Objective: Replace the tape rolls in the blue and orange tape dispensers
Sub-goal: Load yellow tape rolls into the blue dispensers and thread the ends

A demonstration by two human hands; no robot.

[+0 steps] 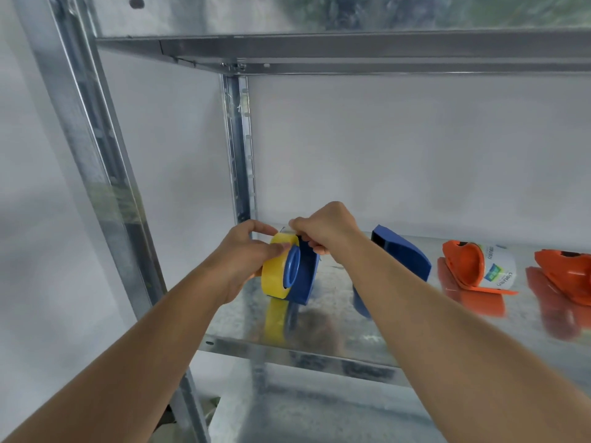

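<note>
A yellow tape roll point(275, 272) sits on the round hub of a blue dispenser half point(303, 276), held just above the metal shelf point(335, 343). My left hand point(248, 251) grips the roll from the left, thumb on its rim. My right hand point(323, 230) pinches the tape end at the top of the blue half. A second blue dispenser part point(401, 251) lies on the shelf to the right. Further right lie an orange dispenser half point(463, 263) with a white-labelled tape roll point(499, 266) in it, and another orange part point(566, 270) at the frame's edge.
The shelf belongs to a galvanised metal rack with an upright post point(240, 148) at the back left, a front post point(96, 161) and an upper shelf point(351, 52) overhead. A white wall stands behind. A lower shelf point(319, 417) shows beneath.
</note>
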